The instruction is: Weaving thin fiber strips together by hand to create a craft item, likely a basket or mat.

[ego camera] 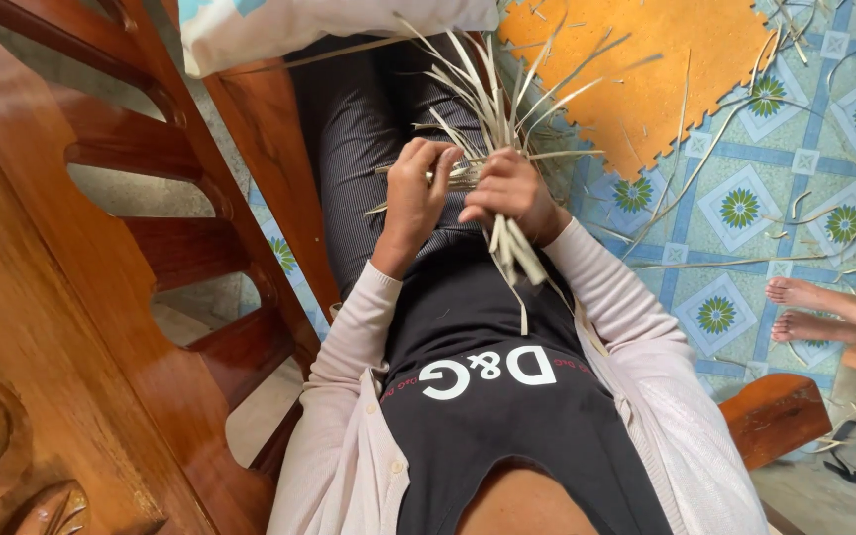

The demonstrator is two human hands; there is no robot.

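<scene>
Over my lap I hold a bundle of pale dried leaf strips [487,109]. My left hand [416,193] grips the strips from the left, fingers curled around them near their crossing. My right hand [509,193] is closed on the same bundle from the right, and the strips' lower ends [517,260] hang out below its palm. The long ends fan out away from me over my dark striped trousers [359,129]. I wear a pale long-sleeved top over a dark shirt.
A polished wooden bench armrest [101,258] runs along my left. An orange foam mat [646,69] lies on the blue patterned tile floor [745,208], with loose strips scattered about. Another person's bare feet [809,309] rest at the right. A white cushion [319,25] lies at the top.
</scene>
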